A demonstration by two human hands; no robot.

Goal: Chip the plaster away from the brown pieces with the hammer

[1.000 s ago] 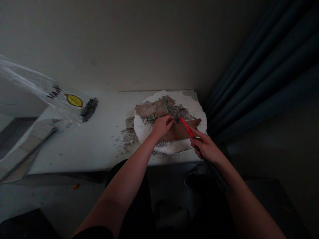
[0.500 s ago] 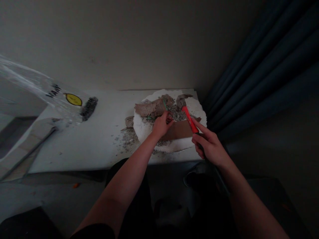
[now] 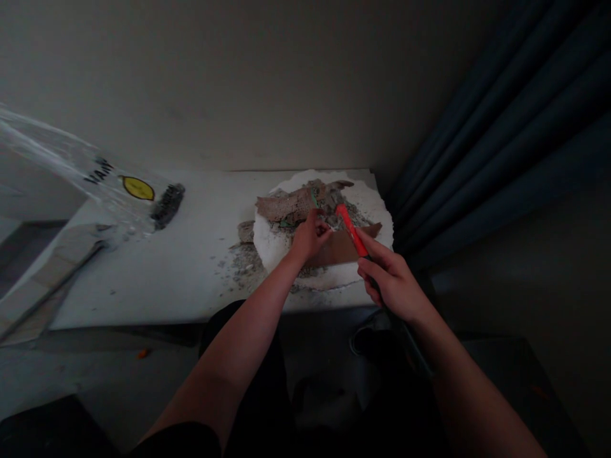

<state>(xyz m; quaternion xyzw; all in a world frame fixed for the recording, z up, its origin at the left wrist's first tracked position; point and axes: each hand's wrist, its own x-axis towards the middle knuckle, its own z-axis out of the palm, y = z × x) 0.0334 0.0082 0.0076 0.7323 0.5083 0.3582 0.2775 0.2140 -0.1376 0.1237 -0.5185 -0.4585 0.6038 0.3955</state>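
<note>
My right hand (image 3: pixel 389 277) is wrapped round the handle of a hammer (image 3: pixel 351 230), red near its head and dark at the grip. The hammer's grey, dusty head lies over a heap of grey rubble (image 3: pixel 356 213) and is hard to tell from it. Close beside it, my left hand (image 3: pixel 309 240) has thumb and fingers pinched together at the near side of the rubble; what they hold is too small to make out. A flat brown piece (image 3: pixel 341 247) lies under and right of these fingers. Beyond them rests a rough, curved brown piece (image 3: pixel 281 207) with green edges.
A white sheet with a ragged edge (image 3: pixel 270 248) lies under the rubble on a white table (image 3: pixel 157 273). Grey crumbs (image 3: pixel 243 264) are scattered to its left. A clear plastic bag (image 3: pixel 138 187) with dark bits stands further left. A dark curtain (image 3: pixel 501 140) hangs at the right.
The hammer and my right hand have moved left and slightly down, bringing the head closer to my left fingers. My left hand has stayed nearly in place.
</note>
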